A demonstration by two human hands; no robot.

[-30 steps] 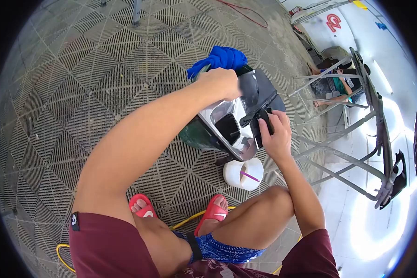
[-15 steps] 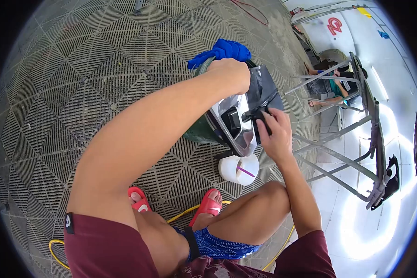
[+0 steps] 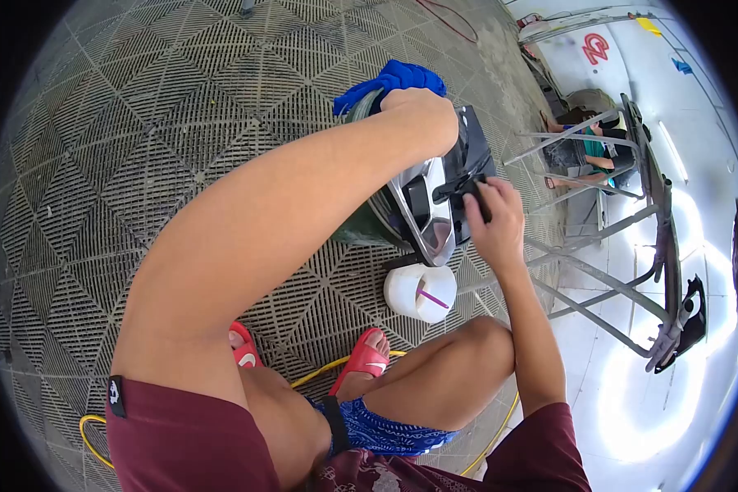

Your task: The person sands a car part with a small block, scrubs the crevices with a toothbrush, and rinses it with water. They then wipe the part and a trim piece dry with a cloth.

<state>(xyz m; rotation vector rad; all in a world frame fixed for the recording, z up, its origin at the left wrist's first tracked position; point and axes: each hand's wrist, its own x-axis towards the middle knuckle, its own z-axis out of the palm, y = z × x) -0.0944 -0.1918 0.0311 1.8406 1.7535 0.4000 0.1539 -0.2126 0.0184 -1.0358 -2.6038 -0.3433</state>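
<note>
I have the green bin [image 3: 365, 228] leftmost, the blue cloth [image 3: 398, 78] by its far side. My left hand [image 3: 422, 113] is at the part [image 3: 439, 205]; its fingers are hidden, so I can't tell its grip. The white tub [image 3: 432, 287] stands nearer me. The chrome-and-black part lies over the bin; my right hand [image 3: 500, 225] pinches its black stub [image 3: 482, 199]. Farther right, a stand [image 3: 615, 287].
</note>
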